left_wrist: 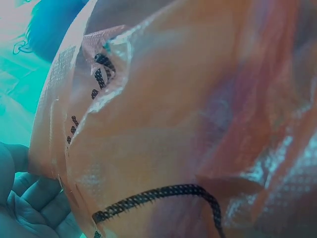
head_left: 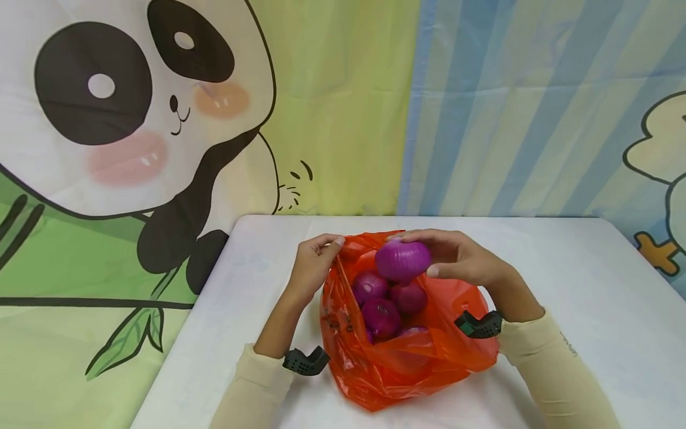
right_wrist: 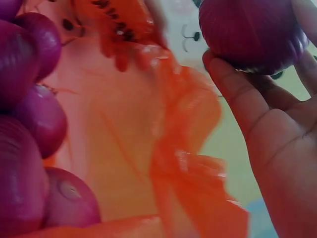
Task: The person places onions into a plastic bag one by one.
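A red plastic bag [head_left: 354,369] with dark printing lies with its mouth open on the white table, several purple onions [head_left: 382,317] inside it. My left hand [head_left: 313,265] pinches the bag's left rim between thumb and fingers. In the left wrist view the bag's thin wall [left_wrist: 163,124] fills most of the picture beside that hand [left_wrist: 34,203]. Above the bag's mouth, my right hand [head_left: 466,259] grips one purple onion [head_left: 403,260] by thumb and fingers. The right wrist view shows this onion [right_wrist: 252,34] raised beside the bag, with the other onions [right_wrist: 37,119] at left.
The white table [head_left: 579,286] extends on both sides of the bag. Behind it hangs a cloth backdrop [head_left: 343,107] with a printed panda and stripes. A black device is strapped to each wrist, the right one [head_left: 479,325] overlapping the bag in the head view.
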Demonstrator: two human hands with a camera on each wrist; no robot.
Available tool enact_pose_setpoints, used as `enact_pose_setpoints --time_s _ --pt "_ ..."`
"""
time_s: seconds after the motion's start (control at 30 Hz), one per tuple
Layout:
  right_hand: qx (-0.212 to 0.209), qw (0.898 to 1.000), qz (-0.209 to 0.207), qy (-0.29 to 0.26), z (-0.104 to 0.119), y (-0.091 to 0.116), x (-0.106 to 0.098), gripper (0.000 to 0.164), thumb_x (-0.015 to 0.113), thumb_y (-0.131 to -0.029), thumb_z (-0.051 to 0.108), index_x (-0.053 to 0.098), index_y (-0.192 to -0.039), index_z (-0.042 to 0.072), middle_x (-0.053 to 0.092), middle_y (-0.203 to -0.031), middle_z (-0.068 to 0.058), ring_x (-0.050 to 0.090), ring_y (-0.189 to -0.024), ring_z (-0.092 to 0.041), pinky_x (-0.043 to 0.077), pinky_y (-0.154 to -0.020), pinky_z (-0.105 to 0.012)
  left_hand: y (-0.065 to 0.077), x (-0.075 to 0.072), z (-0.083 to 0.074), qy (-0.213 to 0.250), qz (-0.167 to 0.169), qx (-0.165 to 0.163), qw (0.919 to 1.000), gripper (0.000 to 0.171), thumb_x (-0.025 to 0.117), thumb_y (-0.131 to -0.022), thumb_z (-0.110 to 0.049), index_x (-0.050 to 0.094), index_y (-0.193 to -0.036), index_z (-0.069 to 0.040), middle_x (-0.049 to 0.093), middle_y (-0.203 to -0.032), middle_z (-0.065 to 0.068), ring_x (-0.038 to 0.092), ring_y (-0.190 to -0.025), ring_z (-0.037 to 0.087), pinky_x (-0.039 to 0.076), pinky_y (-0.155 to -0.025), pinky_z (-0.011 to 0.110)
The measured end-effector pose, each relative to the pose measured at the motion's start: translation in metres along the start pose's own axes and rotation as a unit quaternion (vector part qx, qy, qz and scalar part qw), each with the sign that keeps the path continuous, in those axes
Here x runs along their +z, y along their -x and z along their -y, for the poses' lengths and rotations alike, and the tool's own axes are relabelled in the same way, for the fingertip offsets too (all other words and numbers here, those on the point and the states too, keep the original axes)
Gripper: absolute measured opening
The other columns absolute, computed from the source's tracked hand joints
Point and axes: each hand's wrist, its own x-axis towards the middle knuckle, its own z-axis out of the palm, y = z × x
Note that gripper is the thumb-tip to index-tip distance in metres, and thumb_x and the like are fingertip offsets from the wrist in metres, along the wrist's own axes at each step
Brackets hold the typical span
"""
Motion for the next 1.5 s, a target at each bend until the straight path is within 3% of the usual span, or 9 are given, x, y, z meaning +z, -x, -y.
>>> enact_pose_setpoints --time_s 0.2,0.4,0.7,0.83,1.07,1.27,1.43,1.5 --pt "0.058 0.998 0.024 -0.002 -0.014 -0.008 0.011 0.054 0.052 -0.093 -0.011 0.037 -0.145 -0.005 0.039 -0.146 -0.025 0.042 -0.128 -0.043 0.043 -0.098 -0.053 0.0 0.0 0.0 0.001 -0.002 -0.003 1.0 0.025 0.06 -0.097 -0.023 0.071 -0.104 -0.001 0.071 -0.084 0.012 0.069 -0.083 0.023 0.056 -0.08 0.035" --pt "0.104 0.992 0.035 0.062 -0.023 -0.013 0.021 0.056 0.056 -0.092 -0.009 0.042 -0.145 0.002 0.041 -0.147 -0.017 0.043 -0.13 -0.034 0.046 -0.097 -0.048 0.0 0.0 0.0 0.004 -0.001 -0.002 1.0 0.027 0.06 -0.098 -0.024 0.071 -0.103 0.0 0.071 -0.084 0.014 0.069 -0.083 0.024 0.056 -0.078 0.035" --pt "0.186 0.963 -0.004 0.192 -0.038 -0.02 0.028 0.051 0.064 -0.095 0.013 0.049 -0.143 0.014 0.047 -0.144 -0.004 0.051 -0.123 -0.022 0.05 -0.092 -0.04 0.0 0.0 0.0 0.007 0.009 -0.014 0.9998 0.028 0.059 -0.099 -0.023 0.07 -0.108 0.001 0.072 -0.091 0.017 0.07 -0.088 0.028 0.056 -0.079 0.034" --pt "0.19 0.95 -0.038 0.244 -0.041 -0.022 0.028 0.05 0.067 -0.093 0.014 0.051 -0.141 0.012 0.051 -0.138 -0.005 0.053 -0.118 -0.023 0.052 -0.09 -0.043 0.001 0.001 -0.004 0.005 0.014 -0.017 0.9997 0.026 0.056 -0.1 -0.018 0.069 -0.108 0.004 0.071 -0.089 0.02 0.069 -0.087 0.032 0.056 -0.076 0.033" --pt "0.18 0.937 -0.062 0.292 -0.045 -0.024 0.029 0.05 0.068 -0.092 0.009 0.052 -0.139 0.005 0.052 -0.137 -0.012 0.055 -0.116 -0.027 0.051 -0.091 -0.047 0.015 0.003 -0.03 -0.003 0.01 0.004 0.9999 0.025 0.056 -0.099 -0.014 0.068 -0.106 0.008 0.071 -0.083 0.018 0.068 -0.084 0.031 0.055 -0.075 0.031" --pt "0.17 0.922 -0.084 0.338 -0.045 -0.026 0.027 0.048 0.069 -0.09 0.006 0.054 -0.136 0.003 0.058 -0.13 -0.007 0.054 -0.119 -0.023 0.045 -0.098 -0.049 0.015 0.002 -0.032 -0.009 0.008 0.004 0.9999 0.024 0.057 -0.099 -0.014 0.069 -0.105 0.007 0.07 -0.084 0.021 0.067 -0.086 0.032 0.055 -0.077 0.032" --pt "0.172 0.914 -0.085 0.357 -0.043 -0.026 0.027 0.047 0.068 -0.091 0.007 0.054 -0.135 0.001 0.058 -0.132 -0.012 0.052 -0.123 -0.028 0.041 -0.102 -0.05 0.014 0.001 -0.033 -0.012 0.005 0.004 0.9999 0.024 0.057 -0.099 -0.014 0.069 -0.104 0.006 0.069 -0.084 0.021 0.067 -0.084 0.029 0.055 -0.078 0.032" --pt "0.174 0.912 -0.084 0.361 -0.043 -0.026 0.028 0.046 0.067 -0.092 0.007 0.055 -0.135 0.001 0.057 -0.133 -0.012 0.05 -0.125 -0.028 0.04 -0.103 -0.049 0.01 -0.001 -0.025 -0.013 0.002 0.008 0.9999 0.025 0.058 -0.099 -0.017 0.07 -0.103 0.004 0.07 -0.082 0.018 0.067 -0.083 0.026 0.054 -0.078 0.032"
